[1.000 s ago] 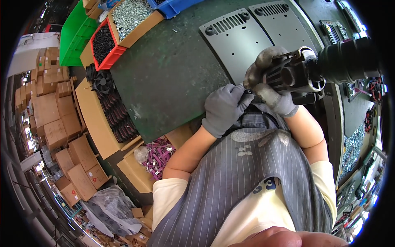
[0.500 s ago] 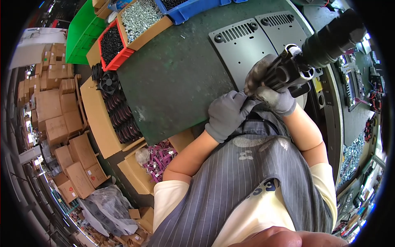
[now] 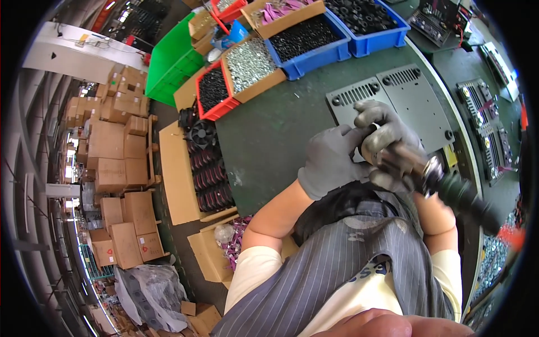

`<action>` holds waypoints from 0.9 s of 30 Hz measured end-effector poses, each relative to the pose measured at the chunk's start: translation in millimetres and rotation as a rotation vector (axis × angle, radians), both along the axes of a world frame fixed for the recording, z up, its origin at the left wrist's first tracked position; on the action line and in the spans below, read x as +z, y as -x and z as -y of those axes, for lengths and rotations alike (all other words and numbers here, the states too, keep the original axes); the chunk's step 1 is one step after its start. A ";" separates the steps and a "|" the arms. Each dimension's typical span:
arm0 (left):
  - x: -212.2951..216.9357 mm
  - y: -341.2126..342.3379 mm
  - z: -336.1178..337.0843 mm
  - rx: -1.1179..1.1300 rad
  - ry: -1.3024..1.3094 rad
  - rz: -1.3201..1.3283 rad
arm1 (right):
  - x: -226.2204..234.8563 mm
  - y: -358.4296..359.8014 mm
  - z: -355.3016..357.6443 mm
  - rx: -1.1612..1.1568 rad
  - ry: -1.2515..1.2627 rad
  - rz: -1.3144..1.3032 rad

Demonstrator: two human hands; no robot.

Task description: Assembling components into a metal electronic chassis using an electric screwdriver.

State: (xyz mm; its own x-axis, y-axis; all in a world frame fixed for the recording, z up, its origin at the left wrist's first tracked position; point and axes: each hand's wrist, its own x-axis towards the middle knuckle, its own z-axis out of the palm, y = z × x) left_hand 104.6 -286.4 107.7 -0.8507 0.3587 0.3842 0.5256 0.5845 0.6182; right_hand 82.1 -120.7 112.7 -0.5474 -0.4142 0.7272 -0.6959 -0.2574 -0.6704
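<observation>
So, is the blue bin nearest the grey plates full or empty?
Full. The blue bin holds small black parts almost up to its rim; none of its bottom shows.

Bright, even overhead light; soft shadows on the green table point(image 3: 269, 140). Strong fisheye bending and black vignette at the rim. Motion blur on the black tool point(image 3: 460, 194); glare top left.
</observation>
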 end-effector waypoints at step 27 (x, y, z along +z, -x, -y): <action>-21.2 265.5 215.7 0.491 -0.342 0.441 | -54.3 8.6 -7.0 0.100 -0.341 1.149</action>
State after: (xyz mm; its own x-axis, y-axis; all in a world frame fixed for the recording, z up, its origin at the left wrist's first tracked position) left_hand -160.8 -502.1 86.5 -0.9835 -0.1808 -0.0080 -0.0856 0.4257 0.9008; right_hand 73.5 -113.7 58.4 -0.7586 -0.5679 -0.3195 0.3657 0.0348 -0.9301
